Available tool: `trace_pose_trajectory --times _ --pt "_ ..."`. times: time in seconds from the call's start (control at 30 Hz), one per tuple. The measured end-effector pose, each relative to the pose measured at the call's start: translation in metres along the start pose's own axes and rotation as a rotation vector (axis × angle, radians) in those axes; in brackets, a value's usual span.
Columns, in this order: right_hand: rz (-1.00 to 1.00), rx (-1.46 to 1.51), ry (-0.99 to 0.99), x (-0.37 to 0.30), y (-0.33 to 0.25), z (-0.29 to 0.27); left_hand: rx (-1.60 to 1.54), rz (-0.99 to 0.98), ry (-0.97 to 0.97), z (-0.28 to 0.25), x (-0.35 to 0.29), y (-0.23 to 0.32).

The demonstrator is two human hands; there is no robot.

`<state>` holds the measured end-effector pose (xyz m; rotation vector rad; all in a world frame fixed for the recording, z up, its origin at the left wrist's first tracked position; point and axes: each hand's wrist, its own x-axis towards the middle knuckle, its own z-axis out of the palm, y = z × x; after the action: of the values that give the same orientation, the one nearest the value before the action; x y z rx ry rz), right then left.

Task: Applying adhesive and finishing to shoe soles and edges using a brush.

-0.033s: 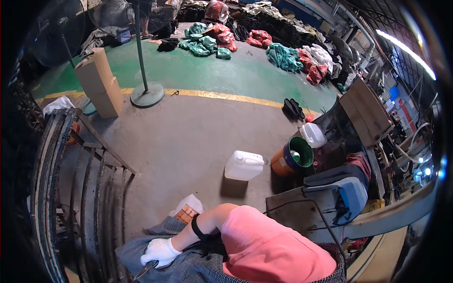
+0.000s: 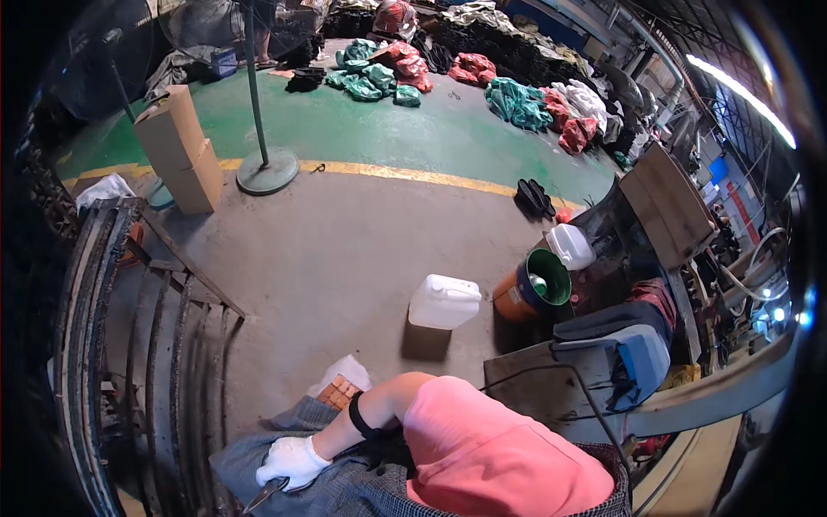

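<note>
My right hand, in a white glove, is closed around a pointed metal tool with a dark grip. Its tip points down and to the left, and the exact kind is hard to make out. Beneath the glove spreads grey checked cloth, which seems to be an apron over my lap. A pink sleeve covers my upper arm, and a black band circles the forearm. Just beyond the forearm, small brown blocks lie by a white wrapping. My left hand does not show.
A dark metal rack stands at my left. Ahead are a white jug, an orange bucket with a green inside, and another white jug. Cardboard boxes and a fan base stand farther off, before several coloured bags.
</note>
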<state>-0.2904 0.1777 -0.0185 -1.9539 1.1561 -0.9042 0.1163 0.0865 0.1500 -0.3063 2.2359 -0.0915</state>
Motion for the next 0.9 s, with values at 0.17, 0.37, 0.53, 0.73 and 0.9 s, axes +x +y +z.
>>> trace_pose_trajectory --times 0.17,0.37,0.53,0.73,0.9 --pt "0.039 0.04 -0.013 0.001 0.007 -0.008 -0.006 0.053 -0.045 -0.018 0.023 -0.021" --pt "0.046 0.14 0.005 0.001 0.02 -0.017 -0.007 0.096 -0.087 -0.035 0.042 -0.042" --pt "0.072 0.121 0.006 0.002 0.029 -0.015 -0.017 0.108 -0.112 -0.04 0.048 -0.05" --pt "0.104 0.139 -0.033 0.003 0.029 -0.018 -0.029 0.101 -0.134 -0.042 0.046 -0.056" --pt "0.092 0.17 -0.02 0.004 0.03 -0.016 -0.034 0.095 -0.15 -0.043 0.044 -0.061"
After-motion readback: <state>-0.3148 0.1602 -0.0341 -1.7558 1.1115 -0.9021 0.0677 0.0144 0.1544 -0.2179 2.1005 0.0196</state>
